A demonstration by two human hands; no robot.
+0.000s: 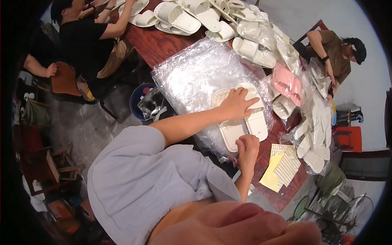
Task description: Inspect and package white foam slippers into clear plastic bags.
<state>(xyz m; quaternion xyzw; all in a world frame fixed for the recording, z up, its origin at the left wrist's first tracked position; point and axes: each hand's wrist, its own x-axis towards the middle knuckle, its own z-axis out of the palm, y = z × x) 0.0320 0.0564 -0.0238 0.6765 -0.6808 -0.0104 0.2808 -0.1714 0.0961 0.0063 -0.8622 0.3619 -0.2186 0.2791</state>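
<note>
A pair of cream-white slide slippers lies side by side on a stack of clear plastic bags (188, 69). My left hand (239, 105) rests across the slippers with its fingers spread over the straps. Nearest to it are the left slipper (232, 132) and the right slipper (257, 128), whose footbed has a small dark mark. My right hand (248, 148) is beside the heel end of the left slipper, thumb and fingertips pinched together. Whatever is in that pinch is too small to make out.
Sticker sheets (286, 165) and a yellow sheet (271, 173) lie at the table's near right. Bagged white slippers (314, 134) and a bagged pink pair (286, 83) line the right side. Loose slippers (177, 18) fill the far edge. People sit left and stand right.
</note>
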